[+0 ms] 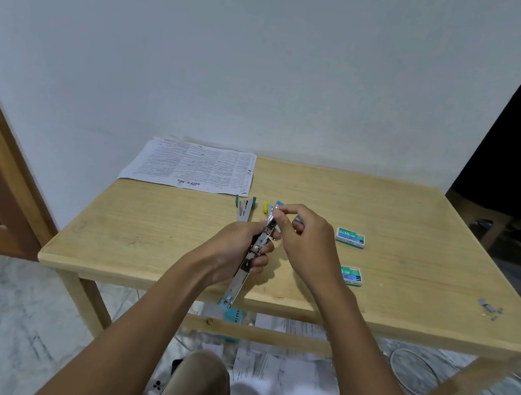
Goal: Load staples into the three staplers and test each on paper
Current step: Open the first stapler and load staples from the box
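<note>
My left hand grips a light-blue stapler that is swung fully open, its metal staple channel facing up and pointing away from me. My right hand hovers over the far end of the channel, thumb and forefinger pinched together at its tip; what they pinch is too small to see. A green stapler lies opened on the table behind my hands, and a yellow one peeks out beside it. Printed paper lies at the table's far left edge.
Two green staple boxes sit to the right of my hands. Loose staples lie near the table's right edge. Papers are scattered on the floor under the wooden table. A wooden door stands at left.
</note>
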`<state>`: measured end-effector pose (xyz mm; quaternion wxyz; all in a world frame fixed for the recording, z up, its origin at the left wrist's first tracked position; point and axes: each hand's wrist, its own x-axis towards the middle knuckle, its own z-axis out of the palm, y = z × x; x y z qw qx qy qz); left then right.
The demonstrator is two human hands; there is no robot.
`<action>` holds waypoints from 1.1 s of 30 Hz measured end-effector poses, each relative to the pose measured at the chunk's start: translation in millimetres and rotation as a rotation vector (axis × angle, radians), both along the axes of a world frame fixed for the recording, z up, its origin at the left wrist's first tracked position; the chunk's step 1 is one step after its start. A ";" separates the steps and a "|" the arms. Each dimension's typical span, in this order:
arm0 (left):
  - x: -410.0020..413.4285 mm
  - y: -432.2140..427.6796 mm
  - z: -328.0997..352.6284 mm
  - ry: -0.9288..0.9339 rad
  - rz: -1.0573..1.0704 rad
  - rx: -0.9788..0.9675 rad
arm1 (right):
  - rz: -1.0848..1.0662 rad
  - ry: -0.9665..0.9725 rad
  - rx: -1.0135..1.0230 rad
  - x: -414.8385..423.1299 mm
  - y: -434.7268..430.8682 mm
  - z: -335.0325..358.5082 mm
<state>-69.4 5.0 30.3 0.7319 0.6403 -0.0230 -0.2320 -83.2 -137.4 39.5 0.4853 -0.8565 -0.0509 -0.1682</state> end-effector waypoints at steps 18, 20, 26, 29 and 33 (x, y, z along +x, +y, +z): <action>-6.5 1.0 -1.6 0.079 0.021 -0.097 | 0.095 0.107 -0.067 -3.6 -3.8 -3.4; -7.8 1.2 -1.7 0.076 0.017 -0.079 | 0.124 0.131 -0.086 -6.5 -7.1 -0.7; -7.5 2.0 -7.5 0.103 0.008 -0.074 | 0.159 0.200 -0.120 -7.9 -11.1 2.9; -8.4 1.8 -7.9 0.118 0.000 -0.111 | 0.142 0.197 -0.060 -7.9 -12.8 3.1; -8.9 1.3 -5.4 0.094 0.016 -0.115 | 0.110 0.136 -0.020 -8.2 -13.6 4.3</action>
